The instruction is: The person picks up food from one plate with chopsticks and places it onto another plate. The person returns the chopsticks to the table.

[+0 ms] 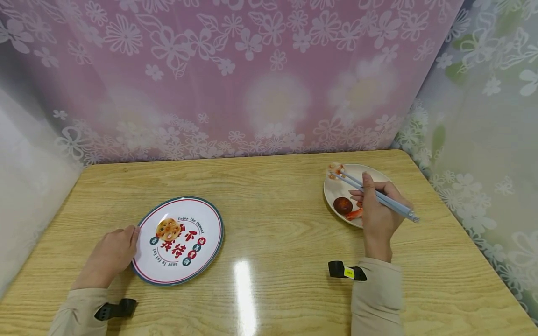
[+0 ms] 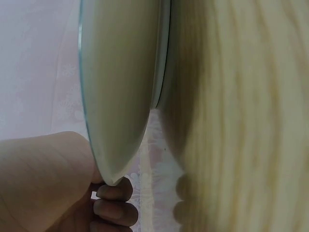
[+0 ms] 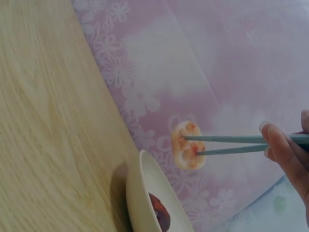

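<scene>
My left hand point(image 1: 111, 254) grips the near-left rim of a white plate point(image 1: 159, 210) with red lettering and a dark edge; its curled fingers point(image 2: 116, 212) show under the rim in the left wrist view. On that plate lies a browned lotus root slice point(image 1: 169, 230). My right hand point(image 1: 380, 217) holds pale blue-grey chopsticks point(image 1: 392, 204). Their tips sit at the holes of a paler lotus root slice point(image 3: 189, 162), raised over the far-left rim of a cream plate point(image 1: 336, 189). This plate carries a dark brown round piece point(image 1: 343, 205) and an orange-red shrimp-like piece point(image 1: 354, 214), partly behind the hand.
Both plates stand on a wood-grain table point(image 1: 273, 205), the cream one near the far right corner. A pink floral curtain point(image 1: 273, 93) hangs along the back edge, and pale floral cloth point(image 1: 483, 140) is at the right. Black straps with cameras point(image 1: 336, 269) are on the wrists.
</scene>
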Motion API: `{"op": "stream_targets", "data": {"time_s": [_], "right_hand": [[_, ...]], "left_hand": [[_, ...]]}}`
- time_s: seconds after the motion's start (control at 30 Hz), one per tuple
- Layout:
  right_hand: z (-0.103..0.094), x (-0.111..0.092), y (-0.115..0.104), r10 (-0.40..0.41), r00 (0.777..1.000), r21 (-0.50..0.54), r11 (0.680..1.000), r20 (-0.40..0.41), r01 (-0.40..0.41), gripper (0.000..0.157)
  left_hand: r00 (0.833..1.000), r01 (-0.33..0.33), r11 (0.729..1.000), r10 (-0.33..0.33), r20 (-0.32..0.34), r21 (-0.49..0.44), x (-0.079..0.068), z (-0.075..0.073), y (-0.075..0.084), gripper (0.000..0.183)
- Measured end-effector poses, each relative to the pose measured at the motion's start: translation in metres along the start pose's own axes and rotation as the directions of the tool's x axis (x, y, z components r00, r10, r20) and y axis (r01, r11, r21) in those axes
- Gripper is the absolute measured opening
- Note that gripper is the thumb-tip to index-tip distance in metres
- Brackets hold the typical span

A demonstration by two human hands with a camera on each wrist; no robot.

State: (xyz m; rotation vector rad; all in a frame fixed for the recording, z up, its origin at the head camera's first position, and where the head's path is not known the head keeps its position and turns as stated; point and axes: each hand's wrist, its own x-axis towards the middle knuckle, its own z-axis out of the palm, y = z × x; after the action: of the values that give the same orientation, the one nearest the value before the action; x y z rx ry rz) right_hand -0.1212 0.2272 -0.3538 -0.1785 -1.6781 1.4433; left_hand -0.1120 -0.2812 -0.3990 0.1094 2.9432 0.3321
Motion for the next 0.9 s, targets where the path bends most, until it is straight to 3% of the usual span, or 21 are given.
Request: {"op": "stream_targets", "data": {"time_s": [0.33, 0.5, 0.7, 0.9], "right_hand": [[0.016, -0.009, -0.019, -0.038, 0.997, 0.090, 0.995, 0.069, 0.032, 0.034], [0.025, -0.017, -0.035, -0.084, 0.988, 0.048, 0.996, 0.128, 0.078, 0.032], [0.034, -0.023, -0.028, -0.073, 0.985, 0.016, 0.997, 0.158, 0.072, 0.032], [0.044, -0.029, -0.024, -0.102, 0.970, 0.097, 0.992, 0.222, 0.082, 0.027]], "left_hand": [[1.000, 0.011, 1.000, -0.011, 0.010, -0.003, 0.000, -0.001, 0.001, 0.032], [1.000, 0.012, 1.000, -0.012, 0.013, -0.003, -0.001, -0.001, 0.001, 0.033], [1.000, 0.011, 1.000, -0.011, 0.020, -0.001, -0.001, -0.002, 0.001, 0.034], [0.999, 0.023, 1.000, -0.023, 0.038, -0.007, 0.000, -0.003, 0.002, 0.035]]}}
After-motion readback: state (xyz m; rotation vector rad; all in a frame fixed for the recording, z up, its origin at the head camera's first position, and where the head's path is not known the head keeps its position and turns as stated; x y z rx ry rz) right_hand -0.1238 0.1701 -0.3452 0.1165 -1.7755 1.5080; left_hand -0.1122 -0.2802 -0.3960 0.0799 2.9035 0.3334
